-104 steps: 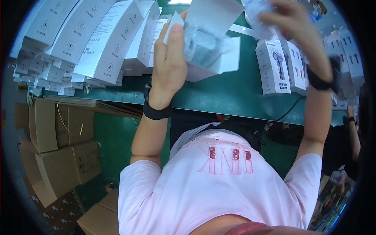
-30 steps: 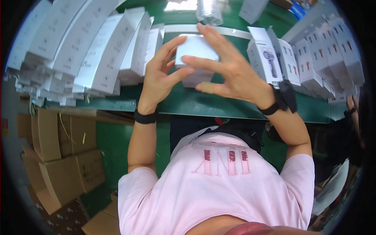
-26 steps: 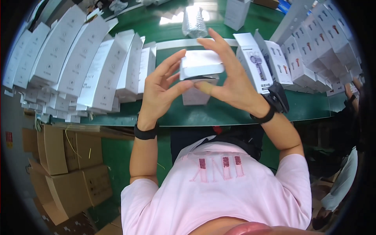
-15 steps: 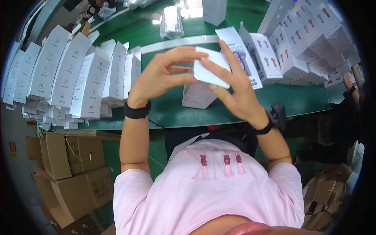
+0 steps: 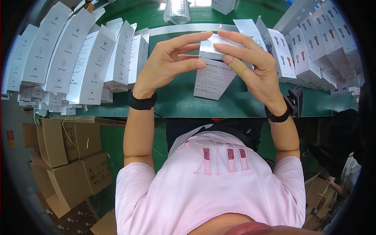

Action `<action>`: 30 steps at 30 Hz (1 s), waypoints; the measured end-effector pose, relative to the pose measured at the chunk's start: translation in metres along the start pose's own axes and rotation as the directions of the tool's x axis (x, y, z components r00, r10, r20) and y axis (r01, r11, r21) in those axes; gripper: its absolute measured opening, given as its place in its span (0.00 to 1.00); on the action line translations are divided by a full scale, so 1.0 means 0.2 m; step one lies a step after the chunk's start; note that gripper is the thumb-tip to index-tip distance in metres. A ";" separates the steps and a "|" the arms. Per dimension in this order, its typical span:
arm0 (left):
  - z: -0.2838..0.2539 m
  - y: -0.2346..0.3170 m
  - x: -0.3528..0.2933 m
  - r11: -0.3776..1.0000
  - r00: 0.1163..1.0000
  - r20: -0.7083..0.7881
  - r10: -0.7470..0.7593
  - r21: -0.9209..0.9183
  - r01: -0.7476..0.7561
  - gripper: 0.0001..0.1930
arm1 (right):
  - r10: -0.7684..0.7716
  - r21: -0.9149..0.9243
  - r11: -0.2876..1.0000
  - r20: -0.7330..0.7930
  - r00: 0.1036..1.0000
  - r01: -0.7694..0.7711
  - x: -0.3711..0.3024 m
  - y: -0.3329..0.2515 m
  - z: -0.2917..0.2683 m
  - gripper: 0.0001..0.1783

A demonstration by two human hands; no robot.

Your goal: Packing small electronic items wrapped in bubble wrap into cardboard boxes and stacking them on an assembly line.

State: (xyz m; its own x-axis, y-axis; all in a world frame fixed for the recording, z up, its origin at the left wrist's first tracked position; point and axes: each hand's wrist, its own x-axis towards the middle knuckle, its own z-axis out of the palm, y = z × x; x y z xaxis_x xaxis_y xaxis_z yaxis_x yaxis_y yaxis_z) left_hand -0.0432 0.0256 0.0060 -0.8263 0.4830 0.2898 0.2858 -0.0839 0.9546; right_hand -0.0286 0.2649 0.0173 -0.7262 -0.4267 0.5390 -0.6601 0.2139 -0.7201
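Note:
A white carton (image 5: 213, 80) with fine print on its near side stands on the green table in front of me. At its upper end is a plain white piece (image 5: 211, 50); whether it is a lid, a flap or a separate part I cannot tell. My left hand (image 5: 168, 64) pinches this piece from the left, thumb at its lower edge and fingers along the top. From the right, my right hand (image 5: 254, 62) lays its fingers over the top and presses its thumb against the near side. The far side of the carton is hidden.
Tall white cartons (image 5: 92, 66), some with raised flaps, line the left. White cartons with pictures of handheld devices (image 5: 305, 58) stand at the right. A bubble-wrapped packet (image 5: 176, 11) and another white carton (image 5: 224, 5) lie farther back. Brown cardboard boxes (image 5: 74, 156) are below the table.
The white piece was tilted over the carton and now lies lower and squarer against its upper end. Both hands have come down with it. The view has also shifted.

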 end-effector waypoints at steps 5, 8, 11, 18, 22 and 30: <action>-0.01 -0.02 -0.01 1.000 1.000 -0.002 0.021 -0.004 -0.021 0.26 | -0.143 -0.243 0.954 0.138 0.980 0.173 0.03 -0.04 -0.02 0.19; -0.06 -0.06 -0.07 0.999 0.999 -0.036 0.035 -0.001 -0.035 0.26 | -0.137 -0.353 0.908 0.259 0.956 0.226 0.02 -0.13 0.04 0.23; -0.06 -0.06 -0.15 0.993 0.996 -0.081 -0.041 -0.115 0.032 0.25 | -0.190 -0.432 0.862 0.209 0.959 0.265 -0.04 -0.11 0.16 0.28; -0.06 0.03 0.10 0.969 0.950 -0.288 0.124 0.241 -0.054 0.27 | -0.015 -0.326 0.942 -0.267 0.963 -0.076 -0.03 -0.02 0.19 0.33; -0.34 -0.22 0.64 0.693 0.790 -0.482 0.377 0.713 0.104 0.39 | -0.070 -0.320 0.947 -0.311 0.948 -0.035 -0.19 -0.17 -0.02 0.33; -0.75 -0.82 1.09 0.067 0.473 -0.835 -0.281 0.475 0.878 0.47 | -0.289 -0.523 0.455 -0.852 0.437 -0.720 -0.81 -0.48 -0.90 0.26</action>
State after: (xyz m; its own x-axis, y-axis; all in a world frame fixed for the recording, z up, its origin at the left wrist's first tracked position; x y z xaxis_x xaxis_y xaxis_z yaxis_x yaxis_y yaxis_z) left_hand -0.3429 0.0147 -0.0766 -0.8764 -0.4759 -0.0736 -0.4757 0.8320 0.2855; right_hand 0.1168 0.4719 0.0783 -0.2899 0.5006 0.8157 0.1224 0.8647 -0.4872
